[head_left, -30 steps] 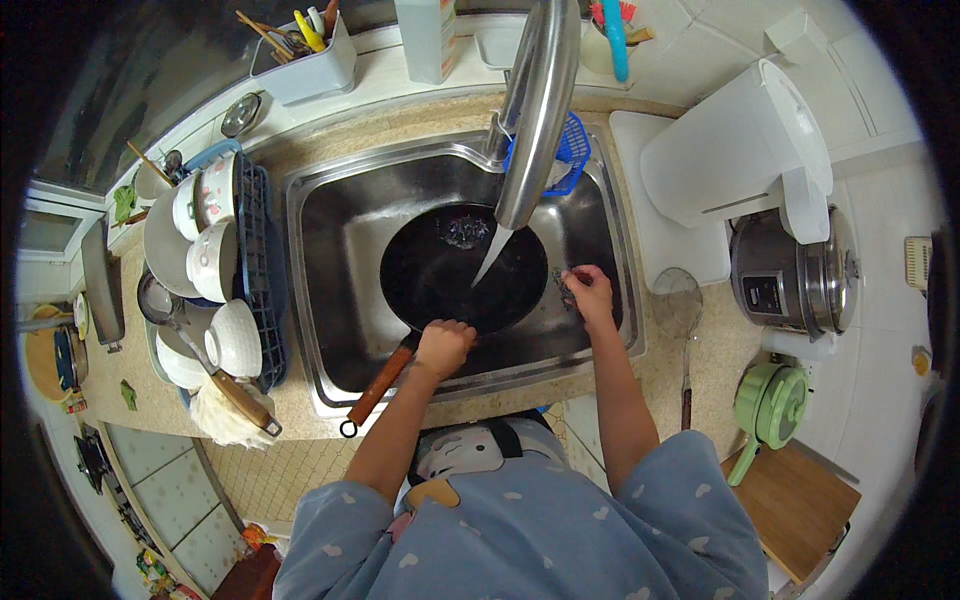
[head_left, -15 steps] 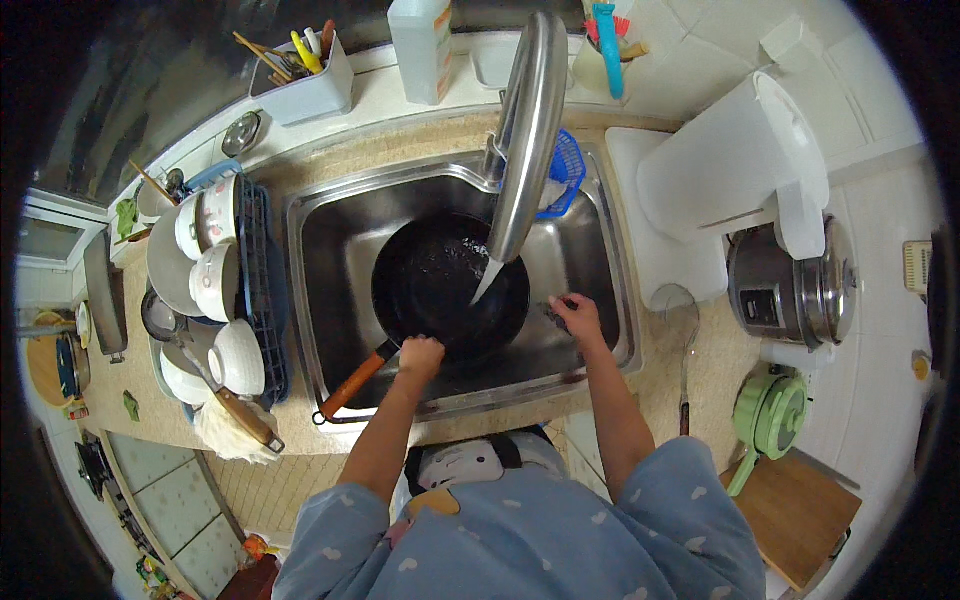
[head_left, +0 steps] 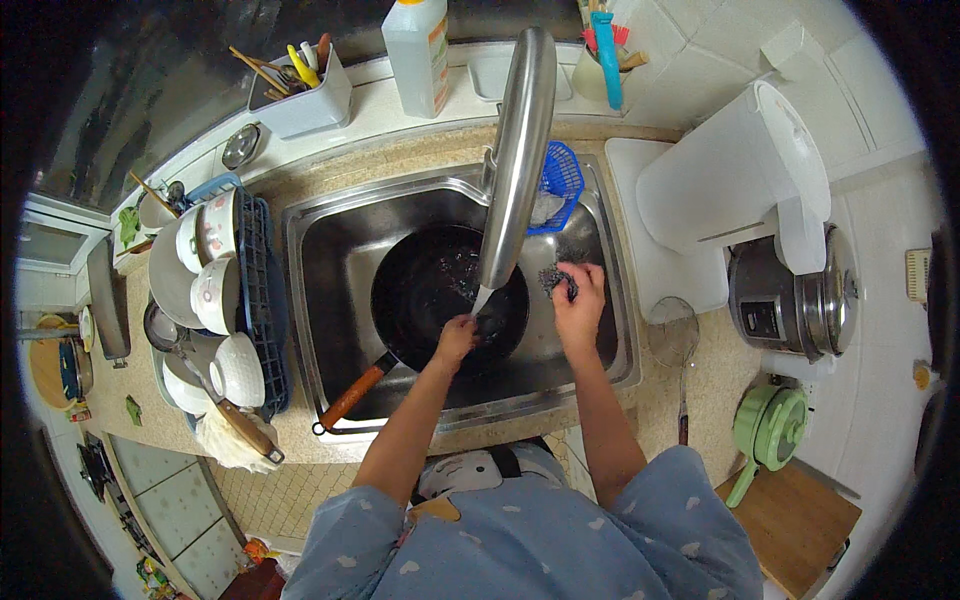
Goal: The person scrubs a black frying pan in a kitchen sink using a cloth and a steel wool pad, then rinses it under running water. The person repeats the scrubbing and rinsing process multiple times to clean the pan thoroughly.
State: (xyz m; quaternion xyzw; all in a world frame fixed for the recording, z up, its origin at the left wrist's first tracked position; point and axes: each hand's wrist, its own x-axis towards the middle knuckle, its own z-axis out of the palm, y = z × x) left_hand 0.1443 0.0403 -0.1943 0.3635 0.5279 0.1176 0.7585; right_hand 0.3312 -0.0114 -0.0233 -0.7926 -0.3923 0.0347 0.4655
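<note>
Stainless steel sink (head_left: 330, 300), set into the speckled counter (head_left: 400, 170), contains a black wok (head_left: 430, 290) with a red-brown handle (head_left: 352, 396) that points toward the sink's near-left corner. The wok lies flat on the sink floor, directly below the long steel faucet (head_left: 515, 160).

Hand state:
- Left hand (head_left: 456, 340): fingers closed over the near rim of the wok, holding it in place.
- Right hand (head_left: 578, 305): closed around a grey steel scouring pad (head_left: 557, 279). The pad sits just beyond the right rim of the wok, near the sink's right wall.

Hand and arm pose: both forearms enter from the lower edge and extend forward over the sink's front edge. The left forearm angles inward to the wok. The right forearm runs nearly straight ahead, with the wrist bent down into the basin.

Risk assessment:
- The left hand grips only the rim, not the handle. A wet rim could slip from the fingers, letting the wok rotate or slide.
- The faucet tip hangs close above the left hand. Lifting the wok could knock it against the spout.
- The blue basket (head_left: 558, 185) hangs on the sink's far wall beside the pad; a wide stroke could dislodge it.

Adjacent: a rack of white bowls (head_left: 222, 300) stands to the left.
</note>
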